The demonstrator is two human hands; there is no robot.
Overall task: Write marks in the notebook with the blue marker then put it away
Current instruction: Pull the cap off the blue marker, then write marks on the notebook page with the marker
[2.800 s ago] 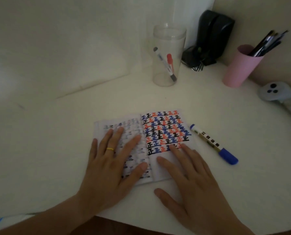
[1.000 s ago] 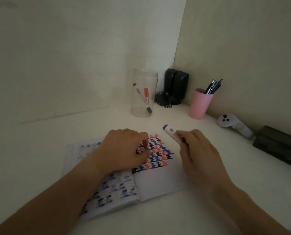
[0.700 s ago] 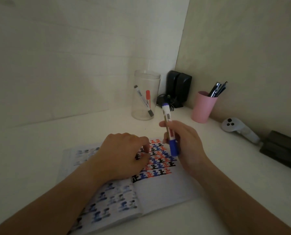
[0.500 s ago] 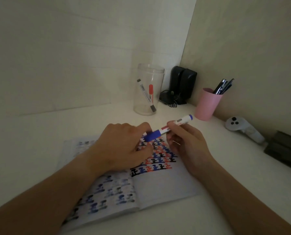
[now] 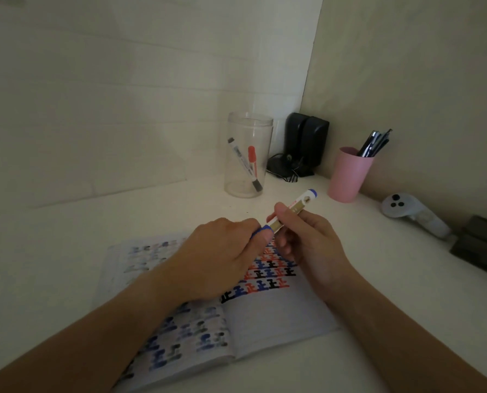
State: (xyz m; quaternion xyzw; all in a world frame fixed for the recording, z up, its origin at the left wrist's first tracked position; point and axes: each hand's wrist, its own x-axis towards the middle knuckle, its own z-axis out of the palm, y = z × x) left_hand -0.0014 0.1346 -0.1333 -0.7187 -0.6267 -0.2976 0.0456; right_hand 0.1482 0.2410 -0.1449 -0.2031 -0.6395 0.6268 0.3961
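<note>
Gripping opposite ends of one blue marker [image 5: 290, 213], two bare hands are seen from above over a white desk [image 5: 66, 251] in dim light. The marker is held in the air above the open notebook [image 5: 265, 316], slanting from lower left to upper right, with its blue-tipped rear end pointing toward a pink cup [image 5: 348, 177]. The right hand [image 5: 307, 245] is wrapped around the white barrel, thumb on top and fingers curled tight beneath. The left hand [image 5: 222, 259] is closed in a loose fist, its thumb and fingers pinched on the blue cap [image 5: 260, 231] at the lower end; whether the cap is loosened from the barrel cannot be told. The notebook lies flat on the desk under both forearms, its right page filled in the upper part with rows of blue, red and black marks, and blank below. Farther back a clear plastic jar [image 5: 249, 154] is seen, holding a red marker [image 5: 252, 161] and a black marker [image 5: 243, 163]. Dark pens [image 5: 374, 143] are stood in the pink cup, and a white controller [image 5: 407, 212] is laid at the right.
</note>
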